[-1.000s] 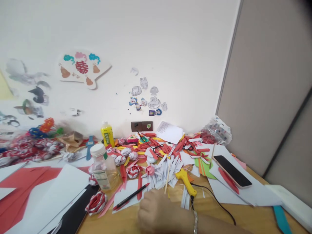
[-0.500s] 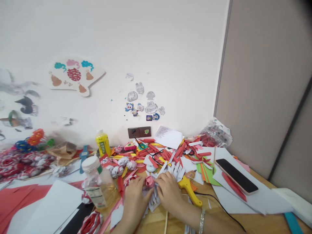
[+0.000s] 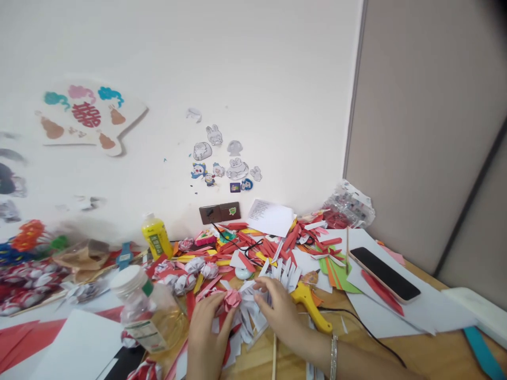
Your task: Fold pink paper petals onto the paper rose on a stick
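Note:
My left hand [image 3: 208, 324] is closed around a pink paper flower [image 3: 233, 298], gripped between thumb and fingers over the pile. To its right, my right hand [image 3: 279, 311] is held with thumb and curved fingers apart, and nothing shows between them. Folded white paper strips [image 3: 247, 319] lie under and between both hands. Beside my right hand rests a yellow glue gun [image 3: 311, 309] with a black cord. A thin wooden stick [image 3: 274, 356] lies below that hand.
A clear jar [image 3: 148, 311] of amber liquid and a yellow bottle [image 3: 157, 236] stand left. Red paper strips [image 3: 273, 253] and white paper balls [image 3: 184, 284] cover the back. A phone [image 3: 384, 274] lies on white sheets at right, and a paper fan [image 3: 91, 119] hangs on the wall.
My right hand has drawn away from the flower and its fingers have spread. My left hand keeps hold of the flower. The view has turned slightly right.

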A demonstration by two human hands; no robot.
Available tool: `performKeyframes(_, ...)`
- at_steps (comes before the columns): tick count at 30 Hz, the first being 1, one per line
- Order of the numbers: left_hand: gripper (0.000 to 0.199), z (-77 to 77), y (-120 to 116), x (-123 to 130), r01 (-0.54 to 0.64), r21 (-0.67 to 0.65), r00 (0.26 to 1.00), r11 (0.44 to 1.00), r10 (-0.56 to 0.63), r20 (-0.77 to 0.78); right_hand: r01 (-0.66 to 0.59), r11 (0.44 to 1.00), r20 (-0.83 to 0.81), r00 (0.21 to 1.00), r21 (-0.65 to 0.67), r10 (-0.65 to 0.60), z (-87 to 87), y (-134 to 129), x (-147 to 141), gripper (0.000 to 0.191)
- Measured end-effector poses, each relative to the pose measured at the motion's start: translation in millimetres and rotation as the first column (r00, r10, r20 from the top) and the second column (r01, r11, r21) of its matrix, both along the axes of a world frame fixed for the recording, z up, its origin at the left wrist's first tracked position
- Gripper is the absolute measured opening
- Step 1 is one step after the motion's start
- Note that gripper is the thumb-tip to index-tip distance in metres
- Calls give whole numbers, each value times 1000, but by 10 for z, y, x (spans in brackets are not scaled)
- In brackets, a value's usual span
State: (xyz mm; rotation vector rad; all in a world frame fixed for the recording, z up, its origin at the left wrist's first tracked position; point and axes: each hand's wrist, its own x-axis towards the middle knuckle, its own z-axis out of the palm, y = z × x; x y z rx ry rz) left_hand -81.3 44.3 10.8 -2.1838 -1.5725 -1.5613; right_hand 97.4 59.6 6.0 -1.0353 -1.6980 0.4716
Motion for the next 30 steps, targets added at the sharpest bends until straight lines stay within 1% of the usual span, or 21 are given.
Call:
performKeyframes(2, 31, -5, -19, 35, 28, -44, 999, 999, -26, 43, -44, 998, -63, 997, -48, 41, -25, 18, -13, 25)
performKeyframes(4, 28, 9, -51, 83, 81, -112, 994, 990, -72, 77, -76, 994, -113, 991, -79, 67, -34, 44, -18, 26)
performKeyframes(8, 22, 88, -130, 154, 195, -223, 975, 955, -163, 154, -76, 992, -170, 984, -101, 58, -25, 103, 11, 19)
performKeyframes(11, 25, 114, -153, 154, 207, -251, 962, 946, -150, 229, -73, 995, -176, 983, -73, 59, -16, 113, 34, 18)
performKeyframes(15, 31, 78, -122, 124, 165, -241, 946, 956, -83, 315, -47, 998, -171, 984, 30, 52, 23, 61, 45, 20)
performKeyframes(17, 32, 99, -102, 121, 134, -218, 941, 967, -55, 335, -51, 994, -159, 985, 98, 67, 79, 21, 53, 20)
performKeyframes(19, 31, 186, -91, 139, 121, -187, 943, 975, -53, 330, -68, 985, -139, 986, 160, 91, 169, -22, 69, 20)
performKeyframes(21, 27, 327, -86, 185, 159, -166, 949, 973, -104, 297, -109, 973, -103, 986, 205, 132, 291, -64, 93, 20)
performKeyframes(23, 23, 479, -81, 256, 233, -188, 948, 954, -179, 263, -174, 959, -56, 980, 225, 191, 428, -102, 126, 20)
performKeyframes(24, 24, 543, -79, 296, 260, -211, 944, 942, -203, 260, -200, 953, -38, 976, 225, 214, 494, -116, 145, 20)
performKeyframes(26, 26, 629, -77, 374, 279, -250, 936, 927, -204, 288, -210, 958, -34, 975, 198, 220, 602, -135, 185, 20)
performKeyframes(28, 28, 649, -83, 436, 293, -289, 923, 911, -191, 333, -187, 972, -53, 979, 141, 196, 656, -141, 220, 19)
performKeyframes(30, 29, 611, -97, 477, 309, -323, 908, 895, -176, 380, -153, 986, -79, 984, 62, 158, 640, -137, 239, 18)
